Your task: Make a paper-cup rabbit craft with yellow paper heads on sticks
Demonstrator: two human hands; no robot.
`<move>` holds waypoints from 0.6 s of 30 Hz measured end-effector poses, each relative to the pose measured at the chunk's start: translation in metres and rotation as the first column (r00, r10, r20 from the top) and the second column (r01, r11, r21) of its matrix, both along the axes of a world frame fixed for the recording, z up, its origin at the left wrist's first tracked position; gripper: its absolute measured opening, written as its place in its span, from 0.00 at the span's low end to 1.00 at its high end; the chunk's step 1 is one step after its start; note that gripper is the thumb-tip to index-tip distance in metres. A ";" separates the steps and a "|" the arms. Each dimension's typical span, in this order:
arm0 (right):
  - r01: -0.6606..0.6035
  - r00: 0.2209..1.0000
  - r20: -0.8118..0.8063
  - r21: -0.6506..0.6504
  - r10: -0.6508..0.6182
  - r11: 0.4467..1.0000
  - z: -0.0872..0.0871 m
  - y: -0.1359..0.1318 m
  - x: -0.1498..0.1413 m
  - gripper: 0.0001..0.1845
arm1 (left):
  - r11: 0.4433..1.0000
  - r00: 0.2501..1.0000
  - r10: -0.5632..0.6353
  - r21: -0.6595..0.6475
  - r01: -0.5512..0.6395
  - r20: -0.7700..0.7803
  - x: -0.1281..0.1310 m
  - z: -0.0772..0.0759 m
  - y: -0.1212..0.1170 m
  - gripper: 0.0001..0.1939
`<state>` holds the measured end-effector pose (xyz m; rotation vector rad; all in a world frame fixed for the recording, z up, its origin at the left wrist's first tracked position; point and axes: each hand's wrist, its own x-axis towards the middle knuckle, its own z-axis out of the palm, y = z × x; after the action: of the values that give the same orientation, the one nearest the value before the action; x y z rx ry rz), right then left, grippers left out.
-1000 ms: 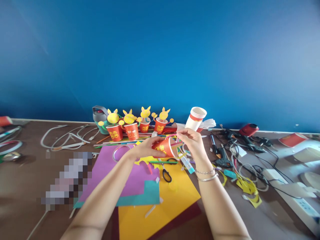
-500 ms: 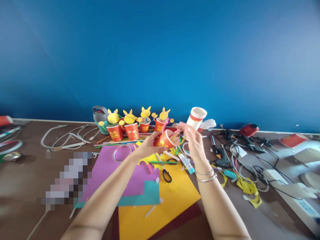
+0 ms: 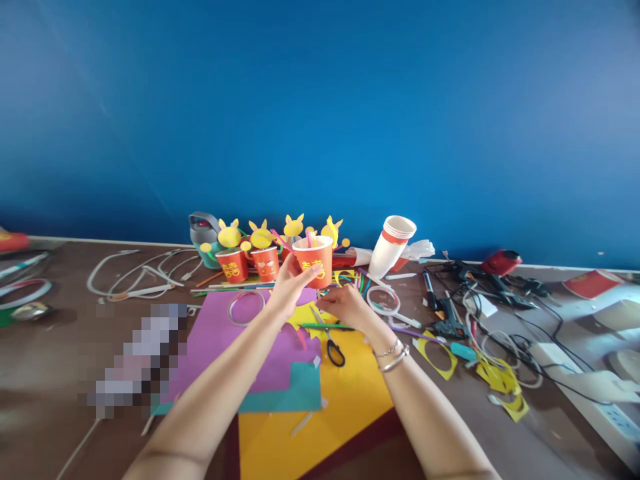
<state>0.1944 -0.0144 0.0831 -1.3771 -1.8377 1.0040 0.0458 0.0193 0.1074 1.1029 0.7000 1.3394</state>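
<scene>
My left hand (image 3: 290, 283) is closed round a red paper cup (image 3: 324, 268) with yellow lettering, raised upright above the sheets of paper. Pink strips stick out of the cup's mouth. Just below and to the right of it is my right hand (image 3: 346, 305), its fingers pinched together over yellow paper scraps; whatever is between them is too small to make out. Scissors (image 3: 335, 353) with black handles lie beneath that hand, a green strip (image 3: 325, 327) across them. Behind the held cup stand similar red cups (image 3: 265, 263) with yellow eared paper heads, partly hidden by it.
A tilted stack of white paper cups (image 3: 385, 253) stands at the back. Purple paper (image 3: 225, 353) and orange paper (image 3: 280, 447) cover the middle. A glue gun (image 3: 447, 323), cables and a power strip (image 3: 575, 377) lie right; a tape ring (image 3: 383, 300) lies nearer. A blue wall rises behind.
The cup has gone from tilted to upright and moved slightly up. My right hand has left the cup's mouth and come down below it, fingers now pinched.
</scene>
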 end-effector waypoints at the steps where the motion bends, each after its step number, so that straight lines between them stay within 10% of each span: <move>1: -0.033 0.999 0.027 -0.008 0.033 0.999 -0.001 0.000 0.000 0.19 | 1.000 1.000 0.005 0.011 -0.005 -0.016 -0.001 0.001 0.000 0.30; 9: 0.143 0.966 -0.212 -0.032 -0.146 0.989 -0.007 0.006 -0.004 0.17 | 0.996 0.995 -0.085 0.017 0.086 -0.058 0.003 0.000 -0.004 0.27; 15: -0.049 0.999 -0.011 -0.106 0.048 0.993 -0.008 0.003 -0.001 0.16 | 0.996 0.995 -0.067 0.047 0.071 -0.075 -0.001 0.004 -0.002 0.28; 18: 0.040 0.991 -0.127 -0.086 -0.051 0.996 -0.007 0.005 -0.001 0.15 | 0.993 0.992 -0.104 0.044 0.107 -0.072 0.000 0.003 -0.003 0.29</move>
<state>0.1933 -0.0098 0.0765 -1.3631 -1.6794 1.1297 0.0460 0.0166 0.1099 1.2135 0.6538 1.2384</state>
